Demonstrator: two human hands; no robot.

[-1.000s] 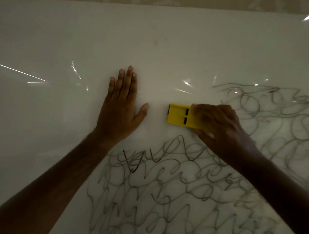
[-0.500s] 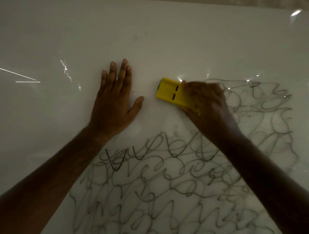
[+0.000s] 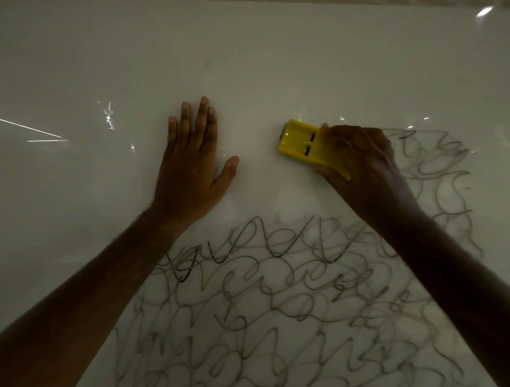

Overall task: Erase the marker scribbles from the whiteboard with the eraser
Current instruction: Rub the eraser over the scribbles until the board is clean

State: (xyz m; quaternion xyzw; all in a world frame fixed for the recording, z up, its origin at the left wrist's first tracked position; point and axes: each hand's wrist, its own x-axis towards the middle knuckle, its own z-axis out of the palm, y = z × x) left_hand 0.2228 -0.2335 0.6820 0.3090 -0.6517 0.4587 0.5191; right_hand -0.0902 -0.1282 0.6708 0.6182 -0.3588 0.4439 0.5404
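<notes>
A glossy whiteboard [image 3: 248, 55] fills the view. Grey marker scribbles [image 3: 262, 303] cover its lower middle and right side, reaching up past my right wrist. My right hand [image 3: 361, 163] grips a yellow eraser [image 3: 300, 143] and presses it flat on the board just left of the upper scribbles. The eraser's right end is hidden under my fingers. My left hand [image 3: 190, 165] lies flat on the board with fingers spread, a short gap left of the eraser, holding nothing.
The upper and left parts of the board carry no marks, only bright light reflections [image 3: 107, 118]. The board's top edge [image 3: 331, 2] runs along the top of the view.
The eraser and my right hand slid up the board from near the lower scribbles to the level of the top scribbles. My left hand stayed planted.
</notes>
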